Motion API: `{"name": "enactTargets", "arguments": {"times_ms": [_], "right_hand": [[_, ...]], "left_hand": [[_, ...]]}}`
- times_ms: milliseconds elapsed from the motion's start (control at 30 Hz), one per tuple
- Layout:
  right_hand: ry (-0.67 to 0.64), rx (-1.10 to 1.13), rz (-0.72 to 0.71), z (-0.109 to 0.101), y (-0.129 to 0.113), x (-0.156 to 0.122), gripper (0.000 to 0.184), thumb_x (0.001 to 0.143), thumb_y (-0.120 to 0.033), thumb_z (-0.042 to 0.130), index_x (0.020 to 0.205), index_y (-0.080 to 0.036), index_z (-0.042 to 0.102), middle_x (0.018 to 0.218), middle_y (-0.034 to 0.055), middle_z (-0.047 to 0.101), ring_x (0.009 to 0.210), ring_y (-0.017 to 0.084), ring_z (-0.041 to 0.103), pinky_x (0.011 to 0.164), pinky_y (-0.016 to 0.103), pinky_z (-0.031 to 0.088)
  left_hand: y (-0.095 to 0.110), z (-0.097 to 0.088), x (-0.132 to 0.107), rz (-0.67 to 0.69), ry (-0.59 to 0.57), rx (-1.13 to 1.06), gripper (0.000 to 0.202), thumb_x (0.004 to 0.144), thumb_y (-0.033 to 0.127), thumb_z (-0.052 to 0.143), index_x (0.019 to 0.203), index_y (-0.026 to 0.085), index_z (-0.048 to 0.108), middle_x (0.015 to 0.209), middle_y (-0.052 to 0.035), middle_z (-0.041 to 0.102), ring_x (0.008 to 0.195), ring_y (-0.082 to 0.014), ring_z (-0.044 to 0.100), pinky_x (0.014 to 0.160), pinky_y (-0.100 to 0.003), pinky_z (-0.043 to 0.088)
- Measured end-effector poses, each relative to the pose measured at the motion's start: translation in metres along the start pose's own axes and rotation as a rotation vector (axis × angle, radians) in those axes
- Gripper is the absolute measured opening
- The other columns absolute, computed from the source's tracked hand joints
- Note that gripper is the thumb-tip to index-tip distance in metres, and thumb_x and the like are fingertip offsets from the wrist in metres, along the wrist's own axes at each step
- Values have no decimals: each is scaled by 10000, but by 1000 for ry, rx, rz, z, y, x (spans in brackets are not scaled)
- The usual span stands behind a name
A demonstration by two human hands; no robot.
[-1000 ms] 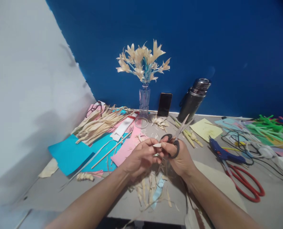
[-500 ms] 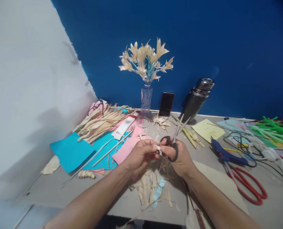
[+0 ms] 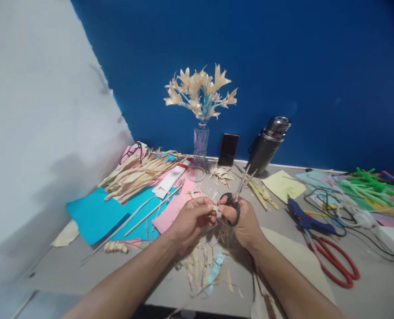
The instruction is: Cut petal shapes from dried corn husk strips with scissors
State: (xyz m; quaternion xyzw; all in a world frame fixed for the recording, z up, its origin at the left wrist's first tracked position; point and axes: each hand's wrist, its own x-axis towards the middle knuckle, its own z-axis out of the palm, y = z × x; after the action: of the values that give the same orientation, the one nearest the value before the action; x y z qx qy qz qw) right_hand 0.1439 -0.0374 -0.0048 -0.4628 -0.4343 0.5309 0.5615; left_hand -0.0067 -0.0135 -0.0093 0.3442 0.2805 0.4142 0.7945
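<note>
My left hand (image 3: 192,218) and my right hand (image 3: 241,219) meet over the middle of the table (image 3: 84,270). Between their fingertips they pinch a small pale strip (image 3: 214,207) of dried leaf. My right hand also has fingers through the black handles of small scissors (image 3: 237,195), whose blades point up and away, slightly apart. Under the hands lies a heap of cut pale scraps (image 3: 205,266) with a light blue piece among them.
A vase of pale paper flowers (image 3: 200,115), a dark phone (image 3: 228,149) and a metal flask (image 3: 266,144) stand by the blue wall. Dried leaves (image 3: 137,173) and blue and pink sheets lie left. A blue glue gun (image 3: 305,217), red scissors (image 3: 333,259), cables and green pieces lie right.
The strip that stuck out sideways between the hands is now folded in close between the fingertips. The hands and scissors drifted slightly left in view as the camera shifted.
</note>
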Motion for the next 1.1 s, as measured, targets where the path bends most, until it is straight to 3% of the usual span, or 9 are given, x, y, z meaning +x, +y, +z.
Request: {"name": "enactTargets", "arguments": {"times_ms": [200, 300, 467, 567, 667, 800, 900, 1000, 1100], "right_hand": [[118, 42, -67, -26, -9, 19, 259, 693, -367, 729, 710, -166, 567, 565, -41, 486, 486, 90, 383, 467, 223, 298], [173, 0, -71, -40, -10, 26, 252, 703, -370, 724, 710, -165, 577, 590, -32, 497, 504, 93, 388, 482, 226, 293], [186, -86, -18, -51, -17, 28, 262, 699, -399, 715, 722, -164, 601, 593, -32, 500, 517, 98, 384, 499, 230, 293], [190, -145, -12, -54, -26, 28, 280, 680, -421, 722, 715, -169, 605, 582, -32, 512, 520, 107, 402, 504, 236, 307], [170, -242, -24, -57, -30, 30, 298, 670, -440, 731, 704, -168, 615, 600, -10, 563, 546, 127, 458, 521, 245, 343], [68, -415, -29, -62, -23, 34, 297, 694, -454, 723, 700, -167, 645, 622, 8, 607, 556, 145, 500, 519, 253, 368], [102, -608, -64, -62, -17, 33, 309, 695, -467, 727, 672, -170, 650, 582, 2, 581, 540, 148, 485, 495, 255, 355], [41, -694, -124, -54, -16, 26, 287, 693, -438, 735, 658, -167, 646, 576, -6, 571, 545, 141, 476, 494, 247, 344], [-14, -657, -160, -37, -13, 13, 226, 724, -368, 694, 652, -163, 633, 559, -17, 553, 525, 131, 469, 493, 239, 346]], "left_hand": [[24, -2, 25, -49, 97, 251, 288, 694, 331, 758, 709, 138, 545, 606, -2, 579, 490, -65, 513, 514, -188, 408], [36, 5, 65, 7, 133, 586, 282, 710, 364, 712, 669, 137, 549, 625, -14, 582, 521, -81, 533, 515, -204, 425], [43, 12, 140, 27, 198, 803, 185, 746, 278, 633, 640, 133, 589, 628, -35, 618, 533, -102, 552, 493, -208, 401], [53, 11, 155, 53, 223, 976, 142, 705, 184, 621, 577, 131, 593, 546, -27, 607, 452, -102, 501, 449, -214, 334], [65, 10, 133, 137, 242, 1079, 95, 734, 180, 565, 681, 145, 635, 631, -14, 659, 453, -93, 499, 477, -214, 355], [67, 2, 66, 87, 88, 1159, 212, 808, 317, 524, 770, 157, 656, 733, -39, 700, 548, -131, 593, 498, -229, 412], [58, -8, 16, 33, 39, 1196, 209, 805, 336, 561, 767, 162, 670, 704, -31, 684, 615, -142, 613, 598, -252, 463], [47, -10, -10, 12, 65, 923, 319, 810, 399, 592, 1017, 169, 670, 977, -84, 715, 781, -183, 664, 688, -295, 506], [33, 4, -10, 124, 7, 697, 458, 849, 446, 555, 1212, 172, 610, 1236, -130, 634, 1031, -238, 633, 838, -347, 504]]}}
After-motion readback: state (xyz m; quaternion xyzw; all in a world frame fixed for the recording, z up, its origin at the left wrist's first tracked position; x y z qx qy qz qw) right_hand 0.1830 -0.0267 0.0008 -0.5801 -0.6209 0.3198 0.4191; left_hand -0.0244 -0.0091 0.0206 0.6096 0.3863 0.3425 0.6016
